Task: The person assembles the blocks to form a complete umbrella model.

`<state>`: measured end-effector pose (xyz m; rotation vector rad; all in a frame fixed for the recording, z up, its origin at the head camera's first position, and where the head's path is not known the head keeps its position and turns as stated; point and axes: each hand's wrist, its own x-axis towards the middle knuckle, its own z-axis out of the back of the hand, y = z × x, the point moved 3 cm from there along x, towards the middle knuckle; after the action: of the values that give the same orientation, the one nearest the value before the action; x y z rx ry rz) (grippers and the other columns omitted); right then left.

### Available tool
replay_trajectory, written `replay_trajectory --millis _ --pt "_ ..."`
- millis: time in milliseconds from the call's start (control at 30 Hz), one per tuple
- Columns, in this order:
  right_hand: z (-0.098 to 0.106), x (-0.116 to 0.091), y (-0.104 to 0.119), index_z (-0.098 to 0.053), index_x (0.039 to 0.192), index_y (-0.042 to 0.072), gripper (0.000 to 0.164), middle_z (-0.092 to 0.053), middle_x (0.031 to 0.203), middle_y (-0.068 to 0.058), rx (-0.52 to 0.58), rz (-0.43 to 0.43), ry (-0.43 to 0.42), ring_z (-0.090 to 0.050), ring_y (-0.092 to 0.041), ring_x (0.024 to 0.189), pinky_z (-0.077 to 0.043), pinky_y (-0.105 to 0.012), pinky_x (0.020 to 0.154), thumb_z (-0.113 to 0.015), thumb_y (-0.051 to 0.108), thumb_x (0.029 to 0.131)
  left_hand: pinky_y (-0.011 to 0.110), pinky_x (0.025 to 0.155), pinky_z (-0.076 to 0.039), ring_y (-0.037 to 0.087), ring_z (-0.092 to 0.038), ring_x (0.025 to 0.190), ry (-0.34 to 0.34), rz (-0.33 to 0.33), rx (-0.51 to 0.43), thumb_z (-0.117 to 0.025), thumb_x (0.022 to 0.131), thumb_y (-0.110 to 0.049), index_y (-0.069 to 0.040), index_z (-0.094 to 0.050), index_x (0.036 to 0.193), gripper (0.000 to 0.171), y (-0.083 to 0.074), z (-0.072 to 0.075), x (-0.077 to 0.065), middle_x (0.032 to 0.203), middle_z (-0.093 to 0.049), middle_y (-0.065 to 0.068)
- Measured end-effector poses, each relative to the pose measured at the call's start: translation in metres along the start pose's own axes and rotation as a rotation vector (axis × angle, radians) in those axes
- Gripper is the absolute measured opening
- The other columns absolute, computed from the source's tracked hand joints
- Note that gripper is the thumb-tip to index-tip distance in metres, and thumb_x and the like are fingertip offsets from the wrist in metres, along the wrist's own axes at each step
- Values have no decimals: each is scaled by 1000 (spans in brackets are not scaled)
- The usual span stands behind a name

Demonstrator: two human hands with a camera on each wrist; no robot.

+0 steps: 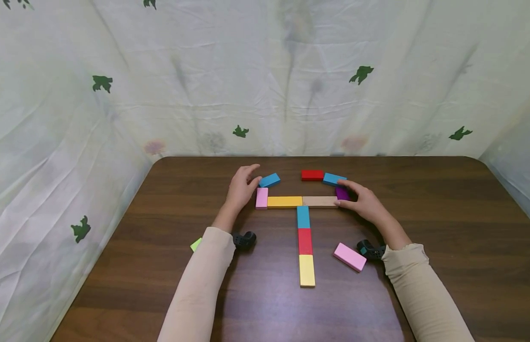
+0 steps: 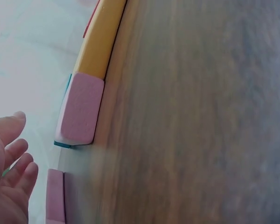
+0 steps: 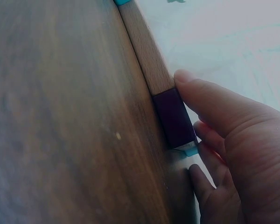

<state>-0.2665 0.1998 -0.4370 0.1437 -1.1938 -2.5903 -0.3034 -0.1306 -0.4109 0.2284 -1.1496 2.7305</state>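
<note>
My left hand (image 1: 242,188) hovers at the left end of a block layout, fingers spread and loosely bent. Its thumb tip is beside a tilted blue block (image 1: 270,180); whether they touch cannot be told. Just below is an upright pink block (image 1: 262,198). My right hand (image 1: 364,202) rests at the layout's right end, thumb and fingers apart around a purple block (image 1: 342,194). The thumb tip touches where the purple block meets a plain wooden block (image 3: 147,49). Its fingertips reach the right end of another blue block (image 1: 333,179), which abuts a red block (image 1: 313,175).
A yellow-orange block (image 1: 284,202) joins the plain wooden one in a row. Below it runs a column of blue (image 1: 303,217), red (image 1: 305,241) and pale yellow (image 1: 307,271) blocks. A loose pink block (image 1: 350,257) lies lower right; a green block (image 1: 196,244) is partly hidden by the left sleeve.
</note>
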Motion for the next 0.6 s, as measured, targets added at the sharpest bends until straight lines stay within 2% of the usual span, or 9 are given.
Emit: replay_trajectory --millis 133,267,600 --pt "0 0 0 -40 135 12 68 -36 136 -17 1 3 1 -32 -35 123 -25 -52 97 -66 39 79 35 93 -38 27 -48 106 -43 -31 -46 -61 86 -15 -9 -49 129 44 2 5 -1 123 -48 11" --pt "0 1 0 -40 135 12 68 -36 137 -17 -3 1 2 -31 -35 123 -25 -52 97 -66 40 79 37 96 -34 26 -44 113 -82 -30 -44 -62 85 -16 -9 -48 129 47 7 9 -3 125 -47 11" --pt "0 0 0 -40 135 12 69 -35 137 -17 4 2 2 -30 -35 124 -24 -52 97 -66 41 79 39 95 -35 25 -42 116 -110 61 -90 -63 85 -16 -10 -45 132 50 23 14 -7 128 -44 13"
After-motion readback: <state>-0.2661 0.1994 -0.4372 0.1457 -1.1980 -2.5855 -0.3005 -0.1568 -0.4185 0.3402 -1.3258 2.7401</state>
